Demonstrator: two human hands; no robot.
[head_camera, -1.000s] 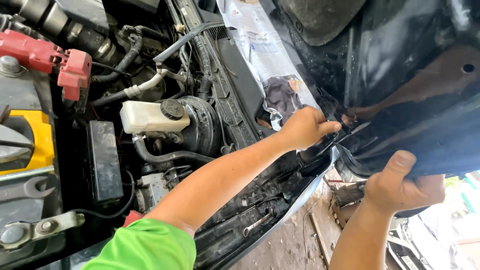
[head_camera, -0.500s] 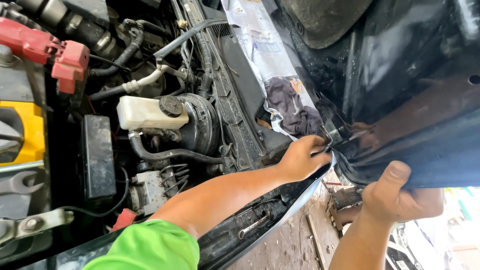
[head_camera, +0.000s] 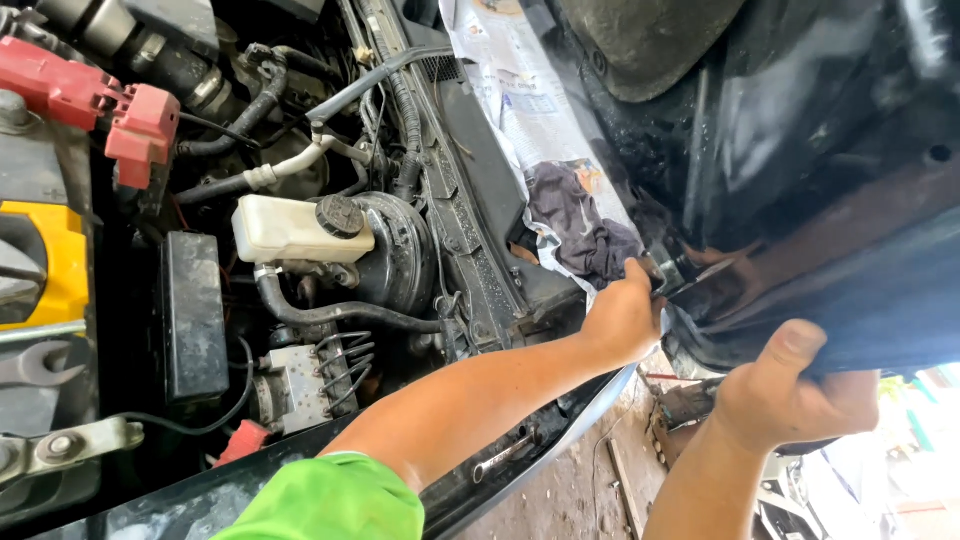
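Note:
My left hand (head_camera: 622, 318) is closed around a small metal fastener or tool at the hinge (head_camera: 672, 270) where the raised black hood (head_camera: 800, 150) meets the car body. My right hand (head_camera: 795, 390) grips the lower edge of the hood, thumb up against its underside. A dark purple rag (head_camera: 580, 225) lies on newspaper (head_camera: 520, 90) just above my left hand. What exactly the left fingers pinch is hidden by the hand.
The open engine bay fills the left: a white fluid reservoir (head_camera: 290, 228) with black cap, red battery terminal covers (head_camera: 90, 100), a yellow-topped battery (head_camera: 45, 265), a black box (head_camera: 195, 315), a wrench (head_camera: 35, 362). Concrete ground with scrap parts (head_camera: 690, 410) lies below.
My left hand has moved down and slightly back from the hood's underside to the hinge. The right hand slid along the hood edge, and the view has shifted.

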